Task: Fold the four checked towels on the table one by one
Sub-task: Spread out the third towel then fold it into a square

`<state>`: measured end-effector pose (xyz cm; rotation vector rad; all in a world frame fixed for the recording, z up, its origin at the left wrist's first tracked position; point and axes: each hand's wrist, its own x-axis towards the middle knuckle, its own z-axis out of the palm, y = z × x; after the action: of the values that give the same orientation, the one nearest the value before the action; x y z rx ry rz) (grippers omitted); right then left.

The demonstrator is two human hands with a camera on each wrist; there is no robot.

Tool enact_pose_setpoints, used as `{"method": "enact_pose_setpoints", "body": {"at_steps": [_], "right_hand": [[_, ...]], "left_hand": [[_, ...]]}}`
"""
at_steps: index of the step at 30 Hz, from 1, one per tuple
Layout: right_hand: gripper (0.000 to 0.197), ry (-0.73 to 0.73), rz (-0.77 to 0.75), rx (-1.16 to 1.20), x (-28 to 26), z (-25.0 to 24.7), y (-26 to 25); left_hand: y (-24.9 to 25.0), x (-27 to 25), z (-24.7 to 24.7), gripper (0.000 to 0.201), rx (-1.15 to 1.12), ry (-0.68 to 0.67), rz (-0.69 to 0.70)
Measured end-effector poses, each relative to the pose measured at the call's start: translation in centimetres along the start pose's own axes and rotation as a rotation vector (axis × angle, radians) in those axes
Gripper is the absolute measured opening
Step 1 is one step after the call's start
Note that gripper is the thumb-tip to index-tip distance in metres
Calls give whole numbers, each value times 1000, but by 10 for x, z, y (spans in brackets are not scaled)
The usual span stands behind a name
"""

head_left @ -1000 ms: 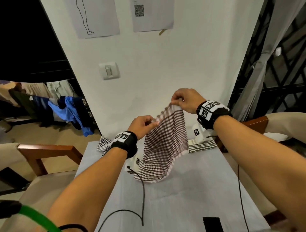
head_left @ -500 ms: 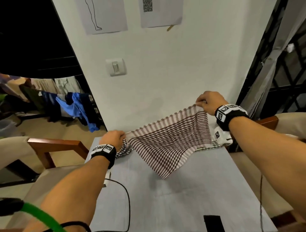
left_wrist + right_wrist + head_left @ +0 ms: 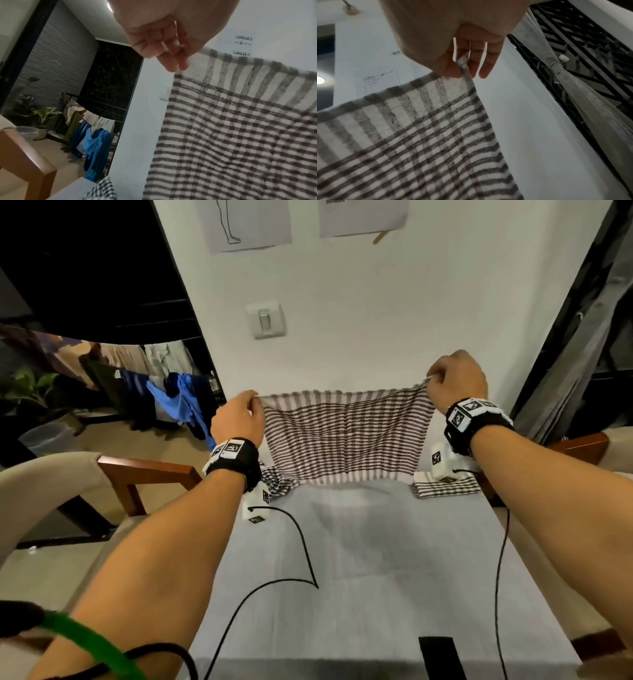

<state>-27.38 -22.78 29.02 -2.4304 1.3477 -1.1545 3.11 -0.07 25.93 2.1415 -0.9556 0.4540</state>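
Hands, left [image 3: 239, 419] and right [image 3: 457, 381], pinch the brown checked towel's [image 3: 346, 436] top corners, spread taut.

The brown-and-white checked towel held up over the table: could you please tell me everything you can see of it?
The brown-and-white checked towel looks like thin woven cloth, with a striped band along its top and bottom edges. It hangs spread out and nearly flat above the grey table. The left hand pinches one top corner, the right hand the other. Whether its lower edge touches the table cannot be told.
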Motion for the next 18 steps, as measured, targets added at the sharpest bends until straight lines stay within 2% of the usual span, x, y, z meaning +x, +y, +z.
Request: {"method": "enact_pose_setpoints", "body": {"at_steps": [4,7,10,12,14,18], "right_hand": [[19,-3,-59,42,-41,2,2],[15,-118,-104,17,-84,13,13],[16,-347,-142,-11,-135,25,29],[24,-578,-121,-55,-170,32,44],[24,-781,-81,-166,-205,38,57],[13,-994,-26,-375,-267,47,70]], "left_hand": [[-8,-36,-15,25,-79,32,-37],[-25,-80,-18,16,-57,-76,-16],[-58,-131,-14,8,-14,-242,-1],[-83,-168,-10,11,43,-356,-22],[-103,-203,-7,13,111,-474,-46],[-125,-260,-1,14,204,-716,-10]]}}
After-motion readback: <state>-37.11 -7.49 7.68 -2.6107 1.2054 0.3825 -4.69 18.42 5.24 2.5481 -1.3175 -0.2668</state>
